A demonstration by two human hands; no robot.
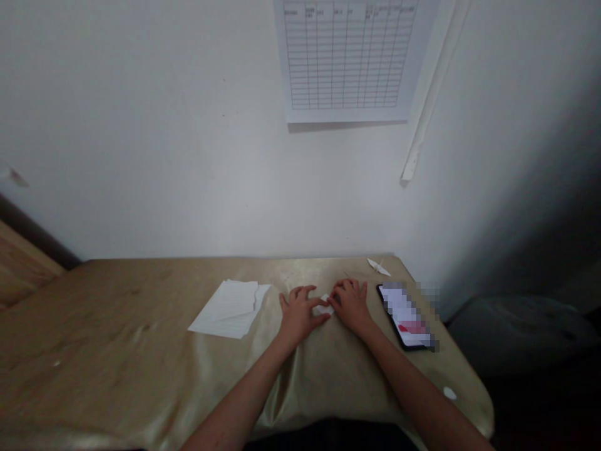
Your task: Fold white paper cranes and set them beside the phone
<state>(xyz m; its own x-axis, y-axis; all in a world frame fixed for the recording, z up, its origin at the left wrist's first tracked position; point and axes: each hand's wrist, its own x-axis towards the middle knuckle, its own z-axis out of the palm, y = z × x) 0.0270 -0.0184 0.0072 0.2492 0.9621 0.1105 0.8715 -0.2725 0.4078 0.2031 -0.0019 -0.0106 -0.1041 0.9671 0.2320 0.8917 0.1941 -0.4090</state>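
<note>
Both hands [323,310] pinch small folded paper [323,307] between their grips.

Small matt white paper piece [323,307], lined paper sheets [231,308] — thin, creased, glossy phone screen [406,315], tan tablecloth [141,351] — faintly shiny

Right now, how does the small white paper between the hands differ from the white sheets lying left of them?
The small paper is far smaller than the sheets. It is folded into a compact shape, while the sheets lie flat and spread out. The left hand and right hand both touch the small paper with their fingers, and the sheets lie untouched. Both are white paper on the tan tablecloth.
</note>
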